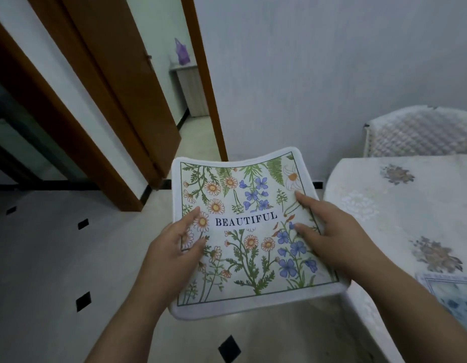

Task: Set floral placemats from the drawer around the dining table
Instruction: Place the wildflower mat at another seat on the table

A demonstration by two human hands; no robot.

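Both hands carry one floral placemat (249, 231) in the air over the tiled floor (43, 258), just left of the table (384, 205) edge; not on the table yet. Left hand (172, 247) closed on the mat's left edge, thumb on top, other fingers hidden under it. Right hand (329, 231) grips the right edge, thumb and forefinger pressed on the printed face, rest underneath. Mat is print side up, "BEAUTIFUL" legible, soft, sagging a bit in the middle with the far edge curling up. A second placemat (450, 297), blue pattern, already lies on the table at the near right, partly cut off by the frame. A chair (421, 132) stands at the far side of the table, against the wall. Likely step: carrying the mat to an open place setting. Risks: the floppy mat could fold under itself or land creased if set down one edge first; a loose thumb pinch could let a side slip to the floor; placed too near the rounded table edge it may overhang and slide off the slick cloth; could overlap the blue mat if put down too close.
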